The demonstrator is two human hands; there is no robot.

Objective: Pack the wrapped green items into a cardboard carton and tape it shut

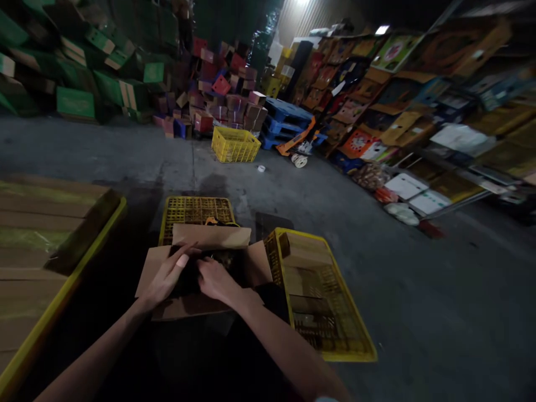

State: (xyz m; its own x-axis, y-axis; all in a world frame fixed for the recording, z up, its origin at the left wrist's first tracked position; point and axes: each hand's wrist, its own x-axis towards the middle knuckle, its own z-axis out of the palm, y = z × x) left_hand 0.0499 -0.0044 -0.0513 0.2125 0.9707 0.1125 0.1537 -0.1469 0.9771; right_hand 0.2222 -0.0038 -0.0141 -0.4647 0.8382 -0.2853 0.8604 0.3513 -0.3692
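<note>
Open ctn (pixel 211 239) sat by yellow crate (pixel 350 355); L hand (pixel 167 274) flat over it, R hand (pixel 215 278) curled inside, just apart (R grip: couldn't tell). R hand snagging flap (pixel 188 308) might've tipped it.

Splayed flaps (pixel 211 237) ringed an open carton (pixel 192 308) reachable from above, while a far yellow crate (pixel 196 198) and a right-hand crate (pixel 349 356) hemmed it in; open floor (pixel 419 301) stretched at right.

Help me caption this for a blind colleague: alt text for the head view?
A person's right hand reaches into an open brown cardboard box, its inside dark; the left hand is over its left side. Yellow plastic crates stand nearby on grey floor, green and red cartons piled beyond.
</note>
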